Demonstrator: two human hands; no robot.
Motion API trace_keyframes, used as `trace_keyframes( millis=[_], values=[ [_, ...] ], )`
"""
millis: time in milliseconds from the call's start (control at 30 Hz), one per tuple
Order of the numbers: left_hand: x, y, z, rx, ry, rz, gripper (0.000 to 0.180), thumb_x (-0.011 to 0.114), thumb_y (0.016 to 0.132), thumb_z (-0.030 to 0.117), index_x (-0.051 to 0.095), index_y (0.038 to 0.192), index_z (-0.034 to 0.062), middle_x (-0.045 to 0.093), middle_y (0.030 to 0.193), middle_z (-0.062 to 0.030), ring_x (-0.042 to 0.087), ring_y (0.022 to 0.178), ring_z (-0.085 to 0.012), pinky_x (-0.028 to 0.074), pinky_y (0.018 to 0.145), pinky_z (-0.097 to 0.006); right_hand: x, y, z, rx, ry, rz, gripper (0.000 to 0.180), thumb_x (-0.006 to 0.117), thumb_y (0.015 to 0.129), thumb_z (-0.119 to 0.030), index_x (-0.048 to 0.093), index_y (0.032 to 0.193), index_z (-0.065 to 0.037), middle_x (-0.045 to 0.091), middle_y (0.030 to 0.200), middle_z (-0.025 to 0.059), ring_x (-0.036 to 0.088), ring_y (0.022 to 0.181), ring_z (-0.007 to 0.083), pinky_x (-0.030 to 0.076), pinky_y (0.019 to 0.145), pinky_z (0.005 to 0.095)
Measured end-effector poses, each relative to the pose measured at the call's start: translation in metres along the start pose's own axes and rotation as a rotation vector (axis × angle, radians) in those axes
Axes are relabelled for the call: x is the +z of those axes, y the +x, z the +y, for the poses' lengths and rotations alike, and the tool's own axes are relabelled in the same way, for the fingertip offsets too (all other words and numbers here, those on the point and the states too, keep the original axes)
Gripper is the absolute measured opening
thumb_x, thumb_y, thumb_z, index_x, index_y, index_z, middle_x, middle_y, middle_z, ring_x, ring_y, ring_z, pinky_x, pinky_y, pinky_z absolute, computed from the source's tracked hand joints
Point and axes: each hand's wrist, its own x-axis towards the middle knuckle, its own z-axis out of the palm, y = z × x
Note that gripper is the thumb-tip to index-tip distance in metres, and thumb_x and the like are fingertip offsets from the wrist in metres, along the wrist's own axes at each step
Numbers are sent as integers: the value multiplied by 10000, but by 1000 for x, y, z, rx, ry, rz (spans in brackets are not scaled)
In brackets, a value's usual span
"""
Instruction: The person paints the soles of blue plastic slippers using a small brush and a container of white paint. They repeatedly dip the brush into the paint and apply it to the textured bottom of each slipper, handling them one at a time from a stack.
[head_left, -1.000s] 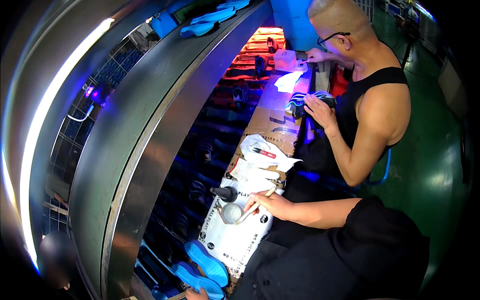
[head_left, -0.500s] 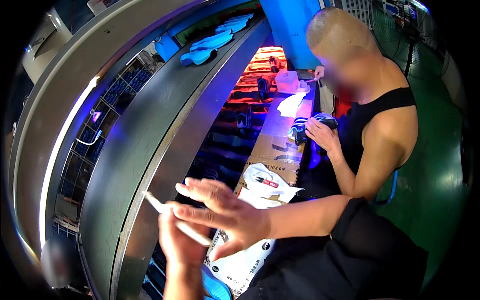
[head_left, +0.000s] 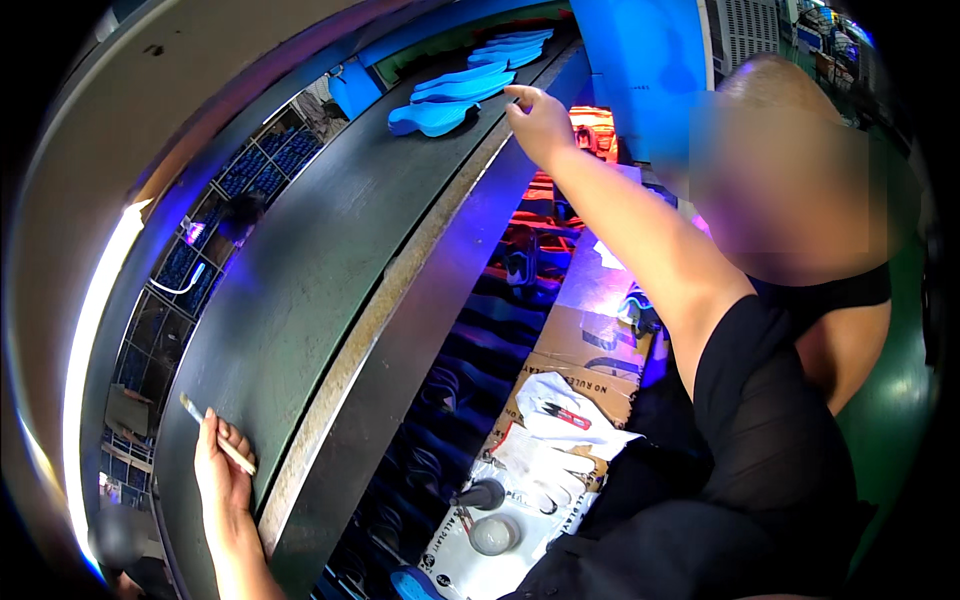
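Observation:
A slim pale brush [head_left: 217,432] is gripped in my left hand [head_left: 226,468], which hovers over the near part of the dark conveyor belt [head_left: 300,260]. Stretched out to the far end, my right hand [head_left: 541,127] has its index finger extended beside the blue sole-shaped pieces [head_left: 450,92]. These lie in an overlapping row on the belt. The fingertips are close to the edge of one piece; whether they touch it, I cannot tell. Nothing shows in the right hand.
A cardboard-topped bench [head_left: 590,345] beside the belt carries a white glove [head_left: 540,462], a red-and-black tool [head_left: 568,415] on white cloth, a dark conical object [head_left: 482,494] and a small round container [head_left: 494,535]. Dark shoe parts fill a lower conveyor [head_left: 430,390]. A co-worker [head_left: 840,330] sits at right.
My hands have moved apart. The left, holding the brush, went left over the belt; the right reached forward to the blue pieces. The view has shifted, uncovering the container on the bench.

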Motion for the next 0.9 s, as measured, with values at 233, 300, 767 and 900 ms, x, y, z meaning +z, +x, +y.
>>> trace_keyframes(
  millis=[233, 300, 767, 900],
  values=[
    [6, -5, 2, 13, 105, 38, 357, 494, 954, 353, 425, 685, 128, 324, 527, 29, 270, 408, -86, 213, 373, -245, 47, 55, 18, 246, -305, -262, 537, 582, 745, -642, 702, 1053, -219, 683, 1043, 55, 609, 1049, 246, 411, 938, 423],
    [10, -5, 1, 18, 98, 20, 358, 499, 952, 355, 427, 687, 125, 329, 532, 26, 279, 413, -87, 221, 380, -242, 50, 59, 18, 288, -319, -282, 547, 591, 732, -652, 706, 1047, -221, 682, 1053, 45, 603, 1060, 252, 386, 953, 447],
    [18, -7, -1, 103, 188, 39, 338, 537, 937, 342, 422, 716, 114, 331, 543, 17, 273, 412, -81, 210, 374, -241, 81, 84, 49, 413, -335, -189, 336, 640, 774, -527, 729, 870, -217, 701, 902, -20, 623, 933, 180, 313, 975, 511],
    [19, -7, 1, 108, 203, 20, 333, 537, 938, 340, 424, 720, 115, 335, 545, 20, 277, 414, -81, 216, 378, -239, 80, 79, 55, 372, -291, -131, 328, 574, 830, -505, 706, 912, -217, 697, 915, 2, 624, 964, 215, 307, 975, 526]
  ],
)
